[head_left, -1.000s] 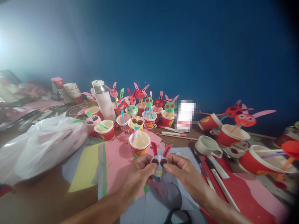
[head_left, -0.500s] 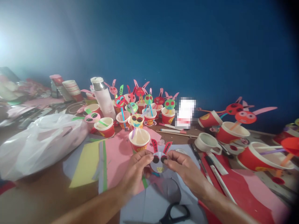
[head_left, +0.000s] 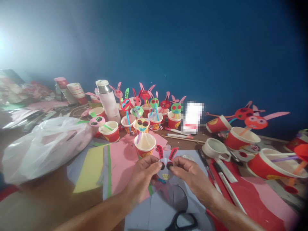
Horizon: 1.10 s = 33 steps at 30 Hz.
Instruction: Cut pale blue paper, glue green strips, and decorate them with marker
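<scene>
Both hands meet low in the middle and pinch a small paper bunny face (head_left: pixel 165 171). It is a pale round disc with two dark eyes, a yellow mouth patch and two red ears pointing up. My left hand (head_left: pixel 142 178) grips its left edge with curled fingers. My right hand (head_left: pixel 190 175) pinches its right edge beside an eye. A red paper cup (head_left: pixel 144 146) holding a straw stands just behind the face. Black scissors (head_left: pixel 184 221) lie below my hands on pale paper.
Several red cups with bunny faces on straws (head_left: pixel 154 112) cluster at the back beside a white flask (head_left: pixel 108 101). A white plastic bag (head_left: pixel 45 144) lies left. Pens (head_left: pixel 225 183), a tape roll (head_left: pixel 214 149) and tipped cups (head_left: pixel 271 163) crowd the right. Coloured paper sheets (head_left: pixel 106 166) cover the table.
The view shifted slightly. My fingers closed in over the bunny face's eyes, and the face stays held between both hands in about the same place.
</scene>
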Each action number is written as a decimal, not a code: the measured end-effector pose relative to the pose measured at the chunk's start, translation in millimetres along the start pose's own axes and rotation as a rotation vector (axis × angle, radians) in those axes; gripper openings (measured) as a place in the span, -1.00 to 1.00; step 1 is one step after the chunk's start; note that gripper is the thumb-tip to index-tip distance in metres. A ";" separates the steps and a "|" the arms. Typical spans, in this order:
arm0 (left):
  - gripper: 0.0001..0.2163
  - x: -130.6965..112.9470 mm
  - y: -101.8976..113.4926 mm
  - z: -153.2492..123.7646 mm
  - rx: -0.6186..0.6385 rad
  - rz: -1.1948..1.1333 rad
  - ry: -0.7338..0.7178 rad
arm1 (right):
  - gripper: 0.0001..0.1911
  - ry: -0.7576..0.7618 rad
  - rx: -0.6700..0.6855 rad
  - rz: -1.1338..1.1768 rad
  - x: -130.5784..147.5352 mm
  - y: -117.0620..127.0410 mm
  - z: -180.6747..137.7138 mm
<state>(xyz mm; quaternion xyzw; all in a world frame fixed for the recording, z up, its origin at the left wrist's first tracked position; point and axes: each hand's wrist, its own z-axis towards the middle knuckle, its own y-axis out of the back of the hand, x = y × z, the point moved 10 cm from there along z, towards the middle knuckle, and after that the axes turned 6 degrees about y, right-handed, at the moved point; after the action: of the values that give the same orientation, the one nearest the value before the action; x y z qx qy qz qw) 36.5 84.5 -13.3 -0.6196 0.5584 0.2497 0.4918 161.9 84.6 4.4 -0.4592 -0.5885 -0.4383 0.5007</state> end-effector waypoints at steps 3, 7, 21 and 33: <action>-0.77 -1.0 0.3 -1.4 -0.024 0.027 -0.005 | -0.72 0.010 0.008 -0.006 -0.2 -0.4 -0.3; -0.78 -3.2 0.8 -1.6 -0.035 0.051 -0.028 | -0.73 0.016 0.020 0.001 -3.0 -1.4 0.2; -0.81 5.4 -1.6 2.5 0.050 0.060 0.008 | -0.70 -0.011 -0.022 0.021 -6.5 3.2 1.8; -0.83 0.2 -0.1 0.6 0.000 0.091 0.011 | -0.71 0.000 -0.020 0.057 0.7 2.4 1.4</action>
<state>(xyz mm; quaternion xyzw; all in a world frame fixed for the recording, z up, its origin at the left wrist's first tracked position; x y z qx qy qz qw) 36.8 84.9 -13.7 -0.5950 0.5886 0.2685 0.4770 164.0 86.5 5.1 -0.4808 -0.5709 -0.4294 0.5084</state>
